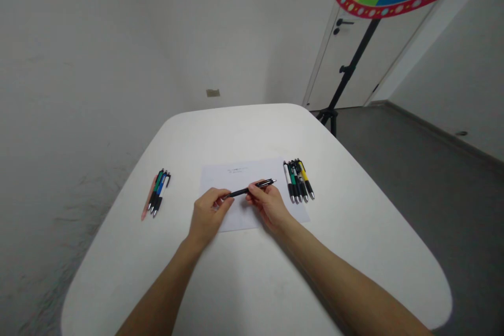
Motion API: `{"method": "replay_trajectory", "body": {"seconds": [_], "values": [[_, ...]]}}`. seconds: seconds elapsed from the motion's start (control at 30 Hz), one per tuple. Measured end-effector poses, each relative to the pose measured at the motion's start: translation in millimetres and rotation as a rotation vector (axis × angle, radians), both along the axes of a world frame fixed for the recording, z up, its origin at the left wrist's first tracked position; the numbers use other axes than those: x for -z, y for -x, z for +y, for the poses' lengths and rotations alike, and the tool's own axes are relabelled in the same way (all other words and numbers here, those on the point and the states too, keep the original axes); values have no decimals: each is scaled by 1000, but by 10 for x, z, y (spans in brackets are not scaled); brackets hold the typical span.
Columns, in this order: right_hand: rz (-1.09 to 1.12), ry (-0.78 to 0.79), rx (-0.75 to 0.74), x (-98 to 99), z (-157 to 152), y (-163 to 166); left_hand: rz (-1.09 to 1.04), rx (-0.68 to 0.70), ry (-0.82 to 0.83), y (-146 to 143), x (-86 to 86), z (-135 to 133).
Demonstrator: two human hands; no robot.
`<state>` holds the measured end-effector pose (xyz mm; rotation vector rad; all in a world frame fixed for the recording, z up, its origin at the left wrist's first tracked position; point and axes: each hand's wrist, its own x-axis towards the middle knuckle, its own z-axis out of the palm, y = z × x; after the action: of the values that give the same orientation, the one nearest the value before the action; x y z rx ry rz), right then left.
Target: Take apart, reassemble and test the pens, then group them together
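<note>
Left hand (208, 214) and right hand (272, 207) both pinch the black pen (239, 192), I see; long axis bridges them, overshooting right.

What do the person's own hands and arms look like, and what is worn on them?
The left forearm and right forearm show bare, with no sleeves in view. The left hand and right hand wear no gloves; no watch or bracelet shows.
</note>
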<state>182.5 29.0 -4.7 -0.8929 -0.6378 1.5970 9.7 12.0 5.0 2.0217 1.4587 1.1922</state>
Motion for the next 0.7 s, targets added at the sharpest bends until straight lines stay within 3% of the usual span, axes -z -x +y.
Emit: {"method": "replay_trajectory", "body": {"seconds": [0.3,0.57,0.7], "values": [[-42,-2,5,-5,1,8,134,-47,49,7,-1,15],[-64,-8,29,9,19,-8,260,24,-178,44,22,11],[-71,-11,43,3,16,-7,276,48,-189,44,34,20]]}}
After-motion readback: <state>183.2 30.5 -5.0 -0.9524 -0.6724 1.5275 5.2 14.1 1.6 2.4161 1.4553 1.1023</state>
